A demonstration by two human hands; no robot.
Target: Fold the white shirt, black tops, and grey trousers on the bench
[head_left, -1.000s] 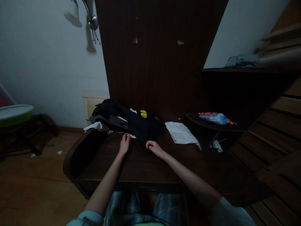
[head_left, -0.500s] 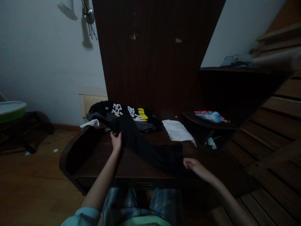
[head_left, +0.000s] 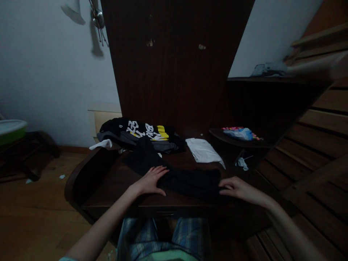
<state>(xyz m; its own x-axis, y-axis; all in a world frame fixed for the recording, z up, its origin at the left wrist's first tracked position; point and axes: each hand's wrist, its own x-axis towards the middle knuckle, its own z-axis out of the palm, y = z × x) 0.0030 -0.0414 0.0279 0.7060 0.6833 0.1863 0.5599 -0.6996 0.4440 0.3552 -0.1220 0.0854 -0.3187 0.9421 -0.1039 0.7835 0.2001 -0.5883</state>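
A long black garment lies across the dark wooden top, running from the back left to the front right. My left hand rests with spread fingers on its middle part, near the front. At the right end, my right hand has its fingers pinched together on the garment's edge. Behind the garment's upper left part lies a pile of dark clothing with white and yellow lettering. A folded white cloth lies right of that pile, apart from both hands.
The wooden cabinet top has a curved raised left side. On the right, a small shelf carries a colourful plastic packet. Wooden slats rise farther right. At left, a green basin stands on a dark stool.
My left hand has let go of the garment's left part and moved right and nearer, its fingers now spread on the cloth. The garment's left part has dropped flatter. My right hand stays at the right end.
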